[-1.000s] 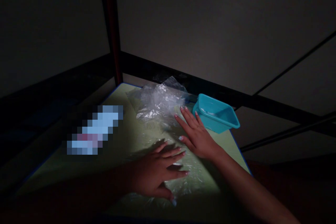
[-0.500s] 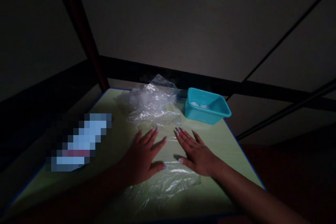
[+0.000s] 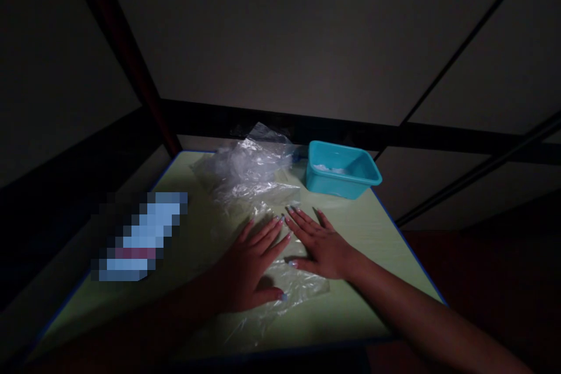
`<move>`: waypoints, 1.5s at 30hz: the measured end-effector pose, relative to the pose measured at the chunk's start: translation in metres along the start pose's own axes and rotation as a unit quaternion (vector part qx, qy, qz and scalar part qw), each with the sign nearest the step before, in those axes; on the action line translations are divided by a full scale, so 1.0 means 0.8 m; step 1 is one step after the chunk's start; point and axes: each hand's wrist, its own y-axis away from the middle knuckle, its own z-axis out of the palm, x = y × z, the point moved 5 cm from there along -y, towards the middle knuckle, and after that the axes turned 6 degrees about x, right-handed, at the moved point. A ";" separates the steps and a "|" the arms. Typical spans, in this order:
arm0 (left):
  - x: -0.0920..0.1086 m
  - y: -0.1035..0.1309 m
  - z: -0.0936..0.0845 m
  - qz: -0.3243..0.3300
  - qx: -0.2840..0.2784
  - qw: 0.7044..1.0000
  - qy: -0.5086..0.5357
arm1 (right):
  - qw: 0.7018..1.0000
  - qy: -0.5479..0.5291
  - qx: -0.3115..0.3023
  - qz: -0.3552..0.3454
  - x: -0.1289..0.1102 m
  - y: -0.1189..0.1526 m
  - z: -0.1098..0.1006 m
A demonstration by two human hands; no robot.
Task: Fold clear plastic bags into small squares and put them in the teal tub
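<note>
A clear plastic bag lies spread on the pale green table, wrinkled at its near end. On its left part my left hand rests flat with the fingers spread. My right hand lies palm down on its right part, thumb held apart. The fingertips of both hands come close together near the middle of the bag. Just beyond them sits a crumpled heap of clear plastic bags. Parts of the spread bag are hidden under my hands.
At the back right of the table stands a turquoise plastic basket with something white inside. On the left lies a pixelated blue object. Pale panels rise behind the table's far edge.
My hands have drawn closer together over the bag, the left moving a little to the right and the right a little to the left. The view has shifted slightly.
</note>
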 end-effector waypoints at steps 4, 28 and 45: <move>-0.009 0.001 0.005 -0.032 -0.027 0.999 -0.024 | 1.000 0.000 -0.009 -0.009 -0.008 -0.001 0.002; -0.026 -0.003 0.000 -0.068 -0.032 0.997 -0.004 | 0.997 -0.018 -0.052 -0.059 -0.042 0.012 0.000; -0.059 0.000 -0.003 -0.197 -0.006 0.976 -0.089 | 0.997 0.001 -0.060 0.058 0.003 0.024 -0.001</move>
